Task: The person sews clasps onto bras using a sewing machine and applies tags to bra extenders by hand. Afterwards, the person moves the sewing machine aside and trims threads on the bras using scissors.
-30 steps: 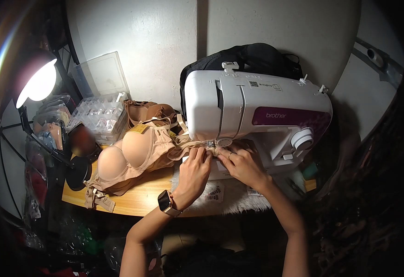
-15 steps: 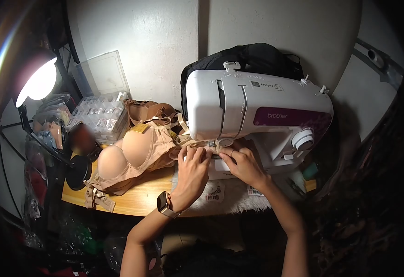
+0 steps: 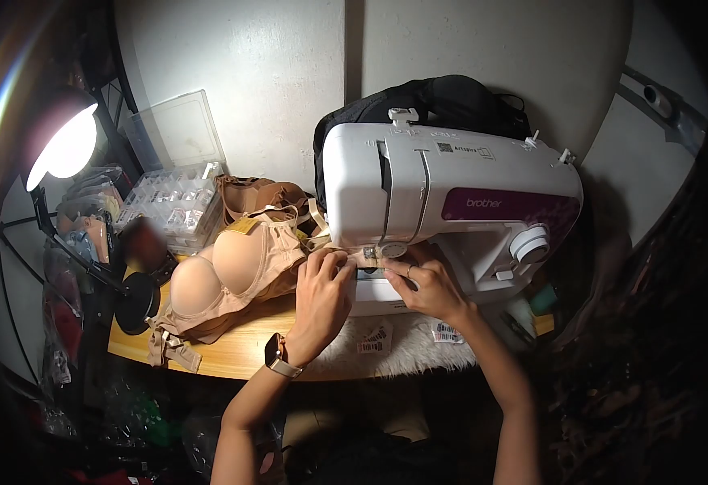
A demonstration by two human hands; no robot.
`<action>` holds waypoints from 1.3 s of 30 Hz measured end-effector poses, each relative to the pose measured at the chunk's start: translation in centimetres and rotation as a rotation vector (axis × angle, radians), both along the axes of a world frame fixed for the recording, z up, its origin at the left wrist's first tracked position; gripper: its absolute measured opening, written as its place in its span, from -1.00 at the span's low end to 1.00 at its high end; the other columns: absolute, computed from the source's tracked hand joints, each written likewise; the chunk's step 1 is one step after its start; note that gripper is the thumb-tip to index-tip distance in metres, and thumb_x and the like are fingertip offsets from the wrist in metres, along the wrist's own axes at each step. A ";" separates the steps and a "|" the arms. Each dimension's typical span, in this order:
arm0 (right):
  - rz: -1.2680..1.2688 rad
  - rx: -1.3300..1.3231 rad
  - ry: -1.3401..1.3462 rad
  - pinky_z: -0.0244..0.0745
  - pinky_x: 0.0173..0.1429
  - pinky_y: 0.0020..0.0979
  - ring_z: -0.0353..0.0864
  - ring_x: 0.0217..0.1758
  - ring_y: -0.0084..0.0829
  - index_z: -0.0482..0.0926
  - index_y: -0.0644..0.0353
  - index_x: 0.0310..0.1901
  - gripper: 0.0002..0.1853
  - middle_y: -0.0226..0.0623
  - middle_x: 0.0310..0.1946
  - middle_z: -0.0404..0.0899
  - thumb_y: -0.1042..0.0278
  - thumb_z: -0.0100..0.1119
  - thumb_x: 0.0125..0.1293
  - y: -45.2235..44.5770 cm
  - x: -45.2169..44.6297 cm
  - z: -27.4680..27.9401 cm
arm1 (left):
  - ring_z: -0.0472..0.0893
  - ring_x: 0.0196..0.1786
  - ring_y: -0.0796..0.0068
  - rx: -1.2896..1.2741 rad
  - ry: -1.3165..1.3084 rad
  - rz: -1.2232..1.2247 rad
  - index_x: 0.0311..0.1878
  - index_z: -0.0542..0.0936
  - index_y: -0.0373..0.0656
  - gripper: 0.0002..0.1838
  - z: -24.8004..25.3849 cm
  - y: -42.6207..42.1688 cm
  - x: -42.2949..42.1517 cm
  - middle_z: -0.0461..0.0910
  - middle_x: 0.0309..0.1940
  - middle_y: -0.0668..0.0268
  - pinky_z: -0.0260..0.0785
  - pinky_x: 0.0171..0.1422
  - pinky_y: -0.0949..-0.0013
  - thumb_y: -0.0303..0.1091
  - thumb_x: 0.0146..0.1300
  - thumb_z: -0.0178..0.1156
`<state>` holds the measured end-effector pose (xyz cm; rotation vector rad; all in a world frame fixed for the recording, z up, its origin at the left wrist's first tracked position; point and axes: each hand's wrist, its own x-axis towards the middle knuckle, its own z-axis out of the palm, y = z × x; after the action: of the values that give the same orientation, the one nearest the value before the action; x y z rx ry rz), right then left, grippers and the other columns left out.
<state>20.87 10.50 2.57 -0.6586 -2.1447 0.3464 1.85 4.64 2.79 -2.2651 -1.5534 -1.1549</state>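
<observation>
A beige padded bra (image 3: 239,257) lies on the table with its cups up. Its band appears to run right to the sewing machine (image 3: 402,182), where a strip of beige fabric (image 3: 365,260) sits under the presser foot. Left of the needle, my left hand (image 3: 324,293) is closed with bent fingers on the fabric. On the other side of the foot, my right hand (image 3: 425,284) pinches the strip's end between thumb and fingers. A watch (image 3: 281,356) is on my left wrist. The needle tip is too small to make out.
A lit lamp (image 3: 67,145) stands at the left, beside a clear compartment box (image 3: 168,202). Brown bras (image 3: 269,194) lie behind the beige one. White fur cloth (image 3: 406,352) with printed labels (image 3: 374,338) covers the table's front edge. Black fabric (image 3: 443,93) is behind the machine.
My left hand has shifted left and slightly away from the presser foot, uncovering more of the machine bed. My right hand has stayed almost in place beside the foot.
</observation>
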 end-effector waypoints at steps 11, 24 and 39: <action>-0.029 0.027 -0.053 0.48 0.03 -0.34 0.61 -0.09 -0.13 0.64 0.16 -0.05 -0.71 0.09 -0.03 0.52 0.40 0.25 0.16 0.0 0.2 -0.2 | 0.46 0.12 0.08 -0.014 0.004 0.043 -0.06 0.54 -0.33 -0.63 -0.7 0.2 -0.8 0.48 0.03 0.05 0.37 0.14 0.18 -0.62 -0.03 0.09; -0.136 0.131 0.003 0.51 -0.16 -0.35 0.63 -0.30 -0.24 0.65 0.25 -0.21 -0.81 -0.16 -0.36 0.65 0.40 0.23 0.15 -0.3 0.2 -0.2 | 0.47 0.16 0.07 -0.082 0.026 0.042 0.01 0.53 -0.32 -0.59 -0.8 0.7 -1.2 0.46 0.06 -0.02 0.41 0.09 0.20 -0.60 0.01 0.08; -0.205 -0.004 -0.063 0.43 -0.03 -0.32 0.59 -0.19 -0.27 0.64 0.23 -0.28 -0.83 -0.23 -0.33 0.65 0.39 0.25 0.09 -0.5 0.3 -0.3 | 0.32 0.32 0.06 -0.194 0.164 0.090 0.17 0.42 -0.30 -0.43 -1.0 0.9 -1.5 0.34 0.22 -0.06 0.43 0.06 0.17 -0.59 -0.04 0.07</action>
<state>21.14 10.03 2.29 -0.8935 -2.1131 0.2209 0.37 5.58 1.83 -2.3119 -1.7482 -0.8054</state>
